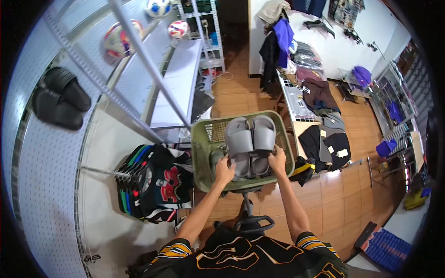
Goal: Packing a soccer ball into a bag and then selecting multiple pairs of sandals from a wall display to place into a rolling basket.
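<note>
At the bottom edge, a black jersey with yellow-striped sleeves [250,257] covers the person's chest. Bare forearms rise to mid-frame, where the left hand [224,169] and right hand [278,161] each close fingers around the heel ends of a pair of smooth grey rubber slide sandals [251,141]. The sandals lie side by side over an olive-green latticed plastic basket [200,153]. Left of it hang folded black printed shirts [155,183]. Upper left, matte black slides [62,97] sit on white pegboard [41,180].
</note>
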The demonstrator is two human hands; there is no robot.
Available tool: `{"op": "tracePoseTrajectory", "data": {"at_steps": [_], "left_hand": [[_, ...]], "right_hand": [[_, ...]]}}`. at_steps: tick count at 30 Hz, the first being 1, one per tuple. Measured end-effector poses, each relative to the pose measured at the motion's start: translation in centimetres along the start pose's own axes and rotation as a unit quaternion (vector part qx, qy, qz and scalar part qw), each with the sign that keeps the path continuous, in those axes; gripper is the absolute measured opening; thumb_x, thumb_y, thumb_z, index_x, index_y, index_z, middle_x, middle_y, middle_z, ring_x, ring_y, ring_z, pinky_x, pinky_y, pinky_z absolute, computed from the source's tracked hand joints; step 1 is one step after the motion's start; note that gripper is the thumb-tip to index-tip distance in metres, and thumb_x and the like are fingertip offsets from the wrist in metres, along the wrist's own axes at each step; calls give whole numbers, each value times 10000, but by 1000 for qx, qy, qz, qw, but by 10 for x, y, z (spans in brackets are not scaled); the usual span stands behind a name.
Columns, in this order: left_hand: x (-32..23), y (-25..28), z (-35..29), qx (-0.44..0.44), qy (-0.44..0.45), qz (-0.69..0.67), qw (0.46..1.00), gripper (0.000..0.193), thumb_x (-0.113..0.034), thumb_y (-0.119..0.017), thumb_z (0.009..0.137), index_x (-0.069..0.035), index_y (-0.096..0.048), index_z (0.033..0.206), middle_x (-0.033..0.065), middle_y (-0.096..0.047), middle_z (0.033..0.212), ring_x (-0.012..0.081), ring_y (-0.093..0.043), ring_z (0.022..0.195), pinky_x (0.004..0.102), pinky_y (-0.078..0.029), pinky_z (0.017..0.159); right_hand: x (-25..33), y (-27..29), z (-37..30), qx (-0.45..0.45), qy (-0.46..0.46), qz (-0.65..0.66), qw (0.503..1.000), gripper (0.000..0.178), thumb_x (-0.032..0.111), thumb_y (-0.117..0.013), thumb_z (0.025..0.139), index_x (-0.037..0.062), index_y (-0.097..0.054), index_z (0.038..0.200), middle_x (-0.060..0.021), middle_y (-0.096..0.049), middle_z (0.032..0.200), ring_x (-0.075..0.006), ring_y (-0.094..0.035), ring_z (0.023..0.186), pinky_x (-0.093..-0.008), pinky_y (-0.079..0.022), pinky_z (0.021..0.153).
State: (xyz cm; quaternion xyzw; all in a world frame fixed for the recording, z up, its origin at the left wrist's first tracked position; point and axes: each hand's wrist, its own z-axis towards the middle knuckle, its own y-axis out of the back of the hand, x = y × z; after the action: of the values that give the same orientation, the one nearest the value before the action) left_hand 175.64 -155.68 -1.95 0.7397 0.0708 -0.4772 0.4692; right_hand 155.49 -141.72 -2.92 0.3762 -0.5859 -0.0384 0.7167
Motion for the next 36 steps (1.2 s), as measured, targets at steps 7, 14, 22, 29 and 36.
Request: {"op": "tracePoseTrajectory", "data": {"at_steps": [7, 14, 22, 29, 36], "left_hand": [[49, -127, 39, 123, 168, -17, 978, 463, -221, -701, 774, 10, -600, 1162, 179, -672, 1012, 348, -629, 946, 426, -487, 821], [85, -181, 62, 143, 291, 35, 945, 618, -318, -699, 704, -8, -576, 1224, 235, -596, 1205, 371, -555, 1149, 408, -459, 937], [141, -188, 90, 234, 304, -53, 922, 755, -293, -712, 782, -39, -392, 1417, 199, -477, 1380, 336, -502, 1230, 377, -453, 973], [66, -141, 60, 268, 355, -317, 838, 643, -217, -592, 939, -58, -272, 1473, 182, -396, 1438, 321, -423, 1305, 452, -410, 1044], [77, -40, -21, 128, 248, -359, 891, 540, -272, -622, 921, -49, -443, 1379, 125, -552, 1310, 221, -564, 1150, 363, -475, 928]], "right_hand": [[-106, -31, 48, 68, -177, -17, 982, 485, 79, -558, 678, 26, -631, 1155, -219, -666, 913, -371, -637, 907, -406, -485, 805], [-162, -64, 77, 174, -308, -54, 934, 588, 57, -538, 764, 38, -499, 1350, -231, -619, 1178, -340, -623, 1025, -427, -478, 855], [-162, -100, 84, 187, -288, -48, 938, 598, 158, -581, 817, 37, -442, 1386, -225, -520, 1328, -367, -567, 1135, -451, -462, 927], [-167, -98, 37, 242, -246, -97, 934, 696, 279, -648, 789, -7, -421, 1381, -258, -543, 1272, -390, -533, 1165, -449, -455, 948], [-109, -108, 6, 173, -52, -79, 980, 527, 249, -693, 753, 9, -572, 1207, -227, -650, 1064, -364, -626, 1004, -421, -492, 875]]}}
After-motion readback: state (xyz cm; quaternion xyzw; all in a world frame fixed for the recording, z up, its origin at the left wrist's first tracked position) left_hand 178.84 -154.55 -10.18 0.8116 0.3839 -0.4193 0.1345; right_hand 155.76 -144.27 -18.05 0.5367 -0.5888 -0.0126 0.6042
